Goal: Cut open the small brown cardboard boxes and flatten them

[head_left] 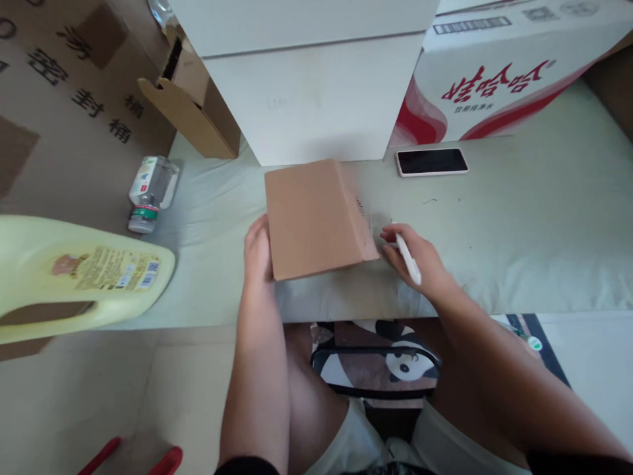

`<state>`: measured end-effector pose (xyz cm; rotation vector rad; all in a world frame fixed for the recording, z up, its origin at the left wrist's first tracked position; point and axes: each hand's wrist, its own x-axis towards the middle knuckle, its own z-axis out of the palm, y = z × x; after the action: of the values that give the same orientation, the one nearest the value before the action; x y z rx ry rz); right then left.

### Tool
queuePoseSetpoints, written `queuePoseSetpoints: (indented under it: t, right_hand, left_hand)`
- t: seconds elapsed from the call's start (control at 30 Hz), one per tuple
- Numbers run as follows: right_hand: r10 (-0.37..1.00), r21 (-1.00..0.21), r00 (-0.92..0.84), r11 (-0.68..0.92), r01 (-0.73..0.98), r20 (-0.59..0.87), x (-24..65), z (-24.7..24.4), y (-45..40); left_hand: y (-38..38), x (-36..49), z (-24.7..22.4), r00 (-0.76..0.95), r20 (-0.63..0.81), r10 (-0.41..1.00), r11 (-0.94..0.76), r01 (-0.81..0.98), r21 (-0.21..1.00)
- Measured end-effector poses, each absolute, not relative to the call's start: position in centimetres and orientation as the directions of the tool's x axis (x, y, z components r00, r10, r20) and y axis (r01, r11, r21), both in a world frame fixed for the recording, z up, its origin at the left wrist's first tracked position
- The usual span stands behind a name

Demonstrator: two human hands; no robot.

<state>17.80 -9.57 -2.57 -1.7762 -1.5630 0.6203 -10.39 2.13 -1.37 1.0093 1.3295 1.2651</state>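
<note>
A brown cardboard box [314, 221] rests on the pale green cloth, slightly tilted. My left hand [258, 251] grips its left side, with the thumb and fingers partly hidden by the cardboard. On the box's right edge, a narrow flap [364, 227] carries small dark print. Just to the right of that flap is my right hand [415, 254], closed around a slim white utility knife [408, 258]. Its handle lies across the fingers; the blade is too small to make out clearly. The right hand appears apart from the box.
White boxes [316, 99] stand behind, beside a red-and-white carton [494, 86]. A phone [432, 161] lies on the cloth. At left are an open cardboard holder [217, 119], a clear bottle [152, 191], a large yellow jug [148, 254] and a big carton [109, 39].
</note>
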Motion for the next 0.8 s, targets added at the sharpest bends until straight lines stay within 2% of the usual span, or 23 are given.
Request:
queuePoseSetpoints:
  t: [0.07, 0.17, 0.33, 0.43, 0.53, 0.67, 0.8]
  right_hand:
    - [0.991, -0.573, 0.1, -0.034, 0.819, 0.084, 18.3, -2.6, -9.5]
    - [0.996, -0.39, 0.022, 0.012, 0.921, 0.084, 19.0, -2.9, -9.5]
    - [0.99, -0.31, 0.064, -0.022, 0.951, 0.125, 19.0, -3.9, -9.7]
    - [0.992, -0.354, -0.047, 0.087, 0.931, 0.121, 18.8, -4.3, -9.8]
    - [0.973, -0.472, -0.198, 0.23, 0.851, 0.117, 18.7, -4.4, -9.7]
    - [0.955, -0.637, -0.209, 0.295, 0.712, 0.21, 18.8, -3.5, -9.7]
    - [0.937, -0.75, -0.178, 0.348, 0.563, 0.301, 18.5, -2.9, -10.1]
  left_hand:
    - [2.1, -10.1, -0.9, -0.149, -0.277, 0.949, 0.246, -0.195, 0.949]
    - [1.8, -10.1, -0.2, -0.069, -0.399, 0.914, 0.366, -0.283, 0.887]
    - [1.2, -9.9, 0.6, -0.07, -0.313, 0.947, 0.291, -0.222, 0.931]
    - [1.3, -10.0, 0.6, -0.097, -0.278, 0.956, 0.252, -0.219, 0.943]
    - [1.5, -10.2, 0.6, -0.106, -0.216, 0.971, 0.187, -0.23, 0.955]
    - [1.4, -10.5, 0.6, -0.096, -0.143, 0.985, 0.116, -0.245, 0.962]
    - [1.0, -10.4, 0.8, -0.081, -0.209, 0.974, 0.189, -0.21, 0.959]
